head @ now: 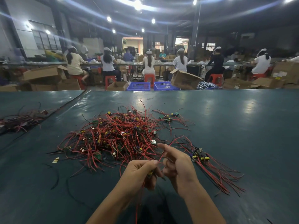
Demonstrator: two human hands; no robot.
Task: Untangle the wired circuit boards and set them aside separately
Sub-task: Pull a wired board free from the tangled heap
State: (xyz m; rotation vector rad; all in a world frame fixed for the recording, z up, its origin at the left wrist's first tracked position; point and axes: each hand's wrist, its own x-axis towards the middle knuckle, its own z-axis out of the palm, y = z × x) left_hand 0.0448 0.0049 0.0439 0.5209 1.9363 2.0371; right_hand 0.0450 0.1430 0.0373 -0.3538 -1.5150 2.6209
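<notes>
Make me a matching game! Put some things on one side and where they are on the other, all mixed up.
Things:
1 tangled pile of wired boards
2 untangled bundle
3 blue crates
4 single circuit board

Places:
A in the left hand
B middle of the table
C floor beyond the table
D beside the right hand

Pairs: 1-B, 2-D, 3-C, 4-A

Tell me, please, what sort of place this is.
Most likely an electronics assembly workshop: a heap of red-wired circuit boards on a long green worktable, seated workers in caps along another bench, and open cardboard cartons.
</notes>
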